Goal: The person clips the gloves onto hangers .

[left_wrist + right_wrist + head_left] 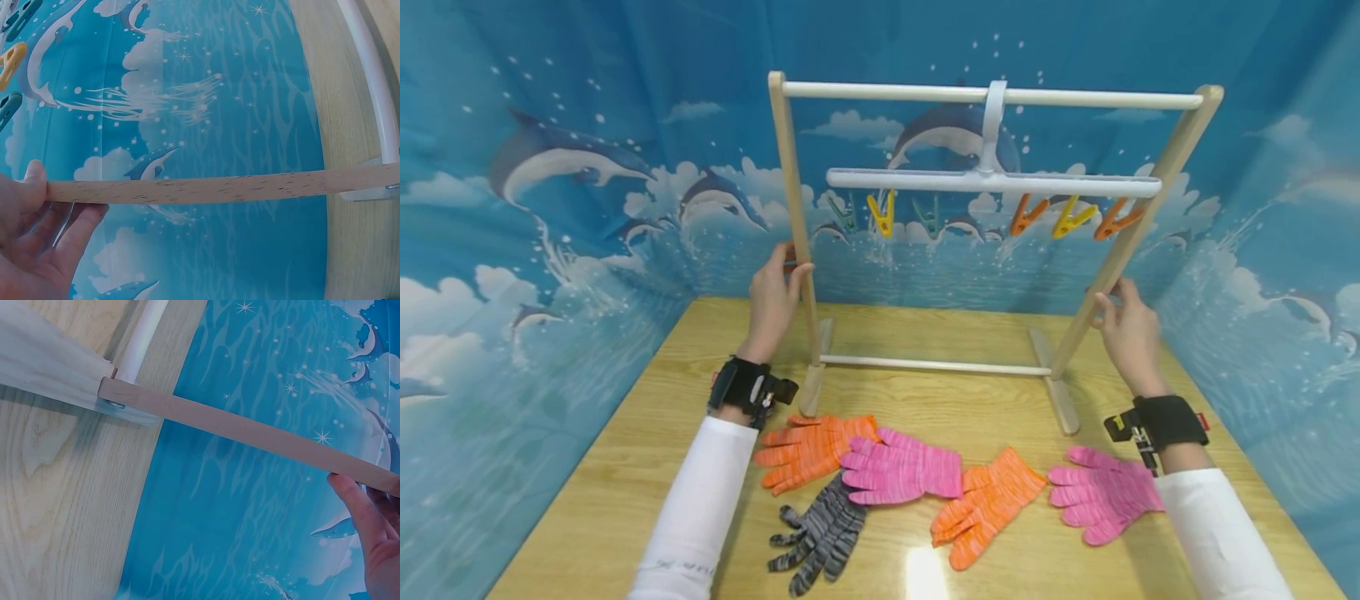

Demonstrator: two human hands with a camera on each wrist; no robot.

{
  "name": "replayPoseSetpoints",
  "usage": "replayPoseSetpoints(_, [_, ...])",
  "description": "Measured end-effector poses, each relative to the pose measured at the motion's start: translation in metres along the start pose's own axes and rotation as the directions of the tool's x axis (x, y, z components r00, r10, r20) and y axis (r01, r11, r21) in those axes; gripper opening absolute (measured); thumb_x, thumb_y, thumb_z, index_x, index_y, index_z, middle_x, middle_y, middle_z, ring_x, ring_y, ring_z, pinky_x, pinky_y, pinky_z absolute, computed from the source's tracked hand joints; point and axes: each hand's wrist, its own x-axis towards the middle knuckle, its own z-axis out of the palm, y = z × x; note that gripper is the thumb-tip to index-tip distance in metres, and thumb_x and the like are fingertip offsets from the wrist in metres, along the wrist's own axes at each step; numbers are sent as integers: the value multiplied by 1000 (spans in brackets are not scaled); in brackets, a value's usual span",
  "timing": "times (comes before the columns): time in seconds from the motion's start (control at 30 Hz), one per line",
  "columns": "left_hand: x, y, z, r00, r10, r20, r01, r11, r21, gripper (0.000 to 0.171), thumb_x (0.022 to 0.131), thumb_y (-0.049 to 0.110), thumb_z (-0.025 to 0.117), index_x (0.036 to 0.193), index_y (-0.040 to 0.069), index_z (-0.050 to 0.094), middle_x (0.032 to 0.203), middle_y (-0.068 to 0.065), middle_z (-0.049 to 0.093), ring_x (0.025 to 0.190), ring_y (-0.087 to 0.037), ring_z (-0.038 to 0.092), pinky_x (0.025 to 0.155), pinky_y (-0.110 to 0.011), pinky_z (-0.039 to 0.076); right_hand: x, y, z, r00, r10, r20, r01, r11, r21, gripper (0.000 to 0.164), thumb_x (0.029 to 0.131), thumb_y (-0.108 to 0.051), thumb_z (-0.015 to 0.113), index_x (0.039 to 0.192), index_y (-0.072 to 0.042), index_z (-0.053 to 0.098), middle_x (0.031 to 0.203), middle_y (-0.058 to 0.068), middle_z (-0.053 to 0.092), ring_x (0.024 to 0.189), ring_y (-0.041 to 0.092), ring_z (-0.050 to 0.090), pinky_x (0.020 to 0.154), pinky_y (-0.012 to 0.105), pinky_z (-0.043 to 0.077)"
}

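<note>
A small wooden drying rack [1165, 179] with white rods stands on the table. My left hand [772, 296] grips its left post [187, 190] from the outside, the thumb on one side and the fingers on the other. On the opposite side my right hand [1129, 329] pinches the right post [244, 432], seen in the right wrist view with the thumb along its edge. From the top rod [880, 90] hangs a white hanger [910, 180]. Several clothespins in green, yellow and orange dangle under it, among them a yellow clothespin [882, 214] and an orange clothespin [1028, 215].
Knitted gloves lie in front of the rack: an orange glove [812, 450] and a grey-black glove [827, 533] partly under a pink glove [902, 468], then another orange glove [988, 504]. A second pink glove [1101, 496] lies beside the right sleeve. A dolphin-print curtain [595, 250] surrounds the table [647, 467].
</note>
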Motion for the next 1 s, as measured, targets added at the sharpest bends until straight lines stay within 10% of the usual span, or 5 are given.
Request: replayPoseSetpoints(1.0, [-6, -10, -14, 1000, 7, -8, -7, 1000, -31, 41, 91, 34, 51, 126, 12, 49, 113, -11, 59, 96, -25, 61, 70, -37, 54, -8, -12, 8, 1000, -16, -14, 17, 998, 55, 37, 97, -22, 44, 129, -3, 43, 115, 21, 57, 93, 40, 62, 63, 25, 53])
